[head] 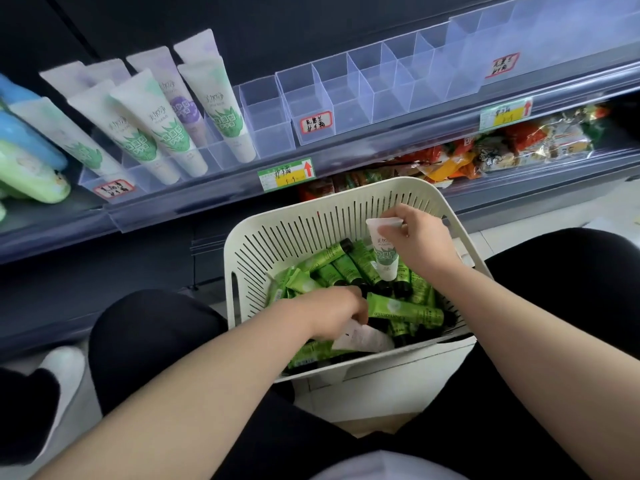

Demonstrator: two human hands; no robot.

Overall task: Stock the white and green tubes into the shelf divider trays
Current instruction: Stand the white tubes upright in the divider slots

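Observation:
A cream slotted basket (298, 233) sits between my knees, holding several small green tubes (405, 311) with black caps. My right hand (420, 237) is shut on a white and green tube (383, 249), held cap down above the basket. My left hand (337, 311) reaches into the basket, fingers closed around another white tube (363, 339) lying among the green ones. On the shelf, several white and green tubes (152, 123) stand in the clear divider trays at left. The divider trays (349, 95) to the right hold nothing.
Blue and green packs (27, 161) lie at the shelf's far left. Handwritten red-framed labels (316, 122) and green price tags (286, 174) mark the shelf front. Snack packets (502, 147) fill the lower shelf behind the basket. A white shoe (62, 372) is at lower left.

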